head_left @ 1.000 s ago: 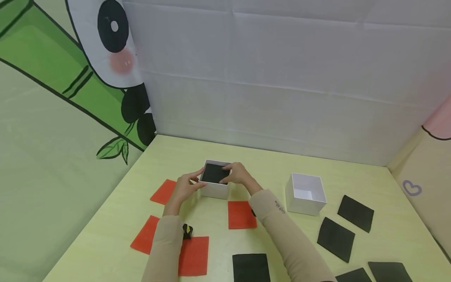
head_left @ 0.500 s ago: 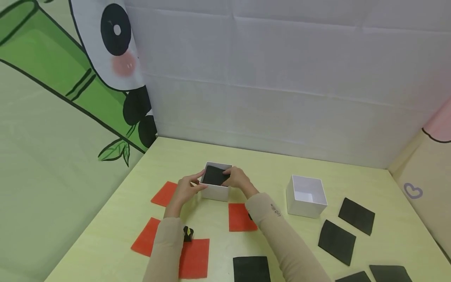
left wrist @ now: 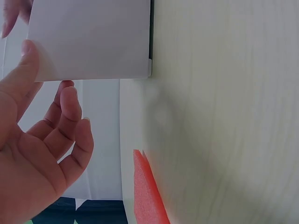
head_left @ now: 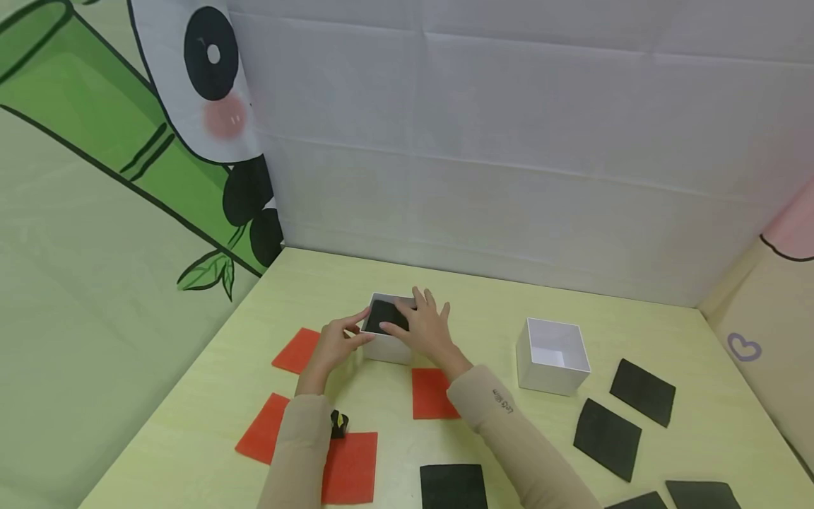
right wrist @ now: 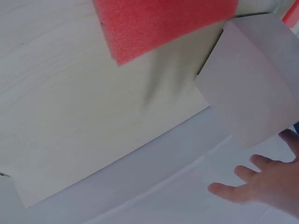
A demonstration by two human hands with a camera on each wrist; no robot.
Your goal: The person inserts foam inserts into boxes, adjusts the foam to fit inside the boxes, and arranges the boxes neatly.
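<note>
A white square box (head_left: 386,348) stands at the back of the table with a black foam sheet (head_left: 379,312) lying inside its top opening. My left hand (head_left: 333,346) holds the box at its front left corner; in the left wrist view the thumb presses one wall (left wrist: 93,42) while the other fingers curl loosely beside it. Over the opening, my right hand (head_left: 429,332) has its fingers spread, thumb and forefinger above or on the black sheet. In the right wrist view, a fingertip of the right hand (right wrist: 266,184) meets the box rim. The box's lower contents are hidden.
A second white box (head_left: 552,360) stands to the right, its inner floor visible. Several black foam sheets (head_left: 607,438) lie at the right, another (head_left: 453,486) at front centre. Red foam sheets (head_left: 350,470) lie around the left forearm, one (head_left: 434,394) in front of the held box.
My right hand has let go of the black sheet's right edge and spread its fingers above the box. The left hand has kept its hold on the box.
</note>
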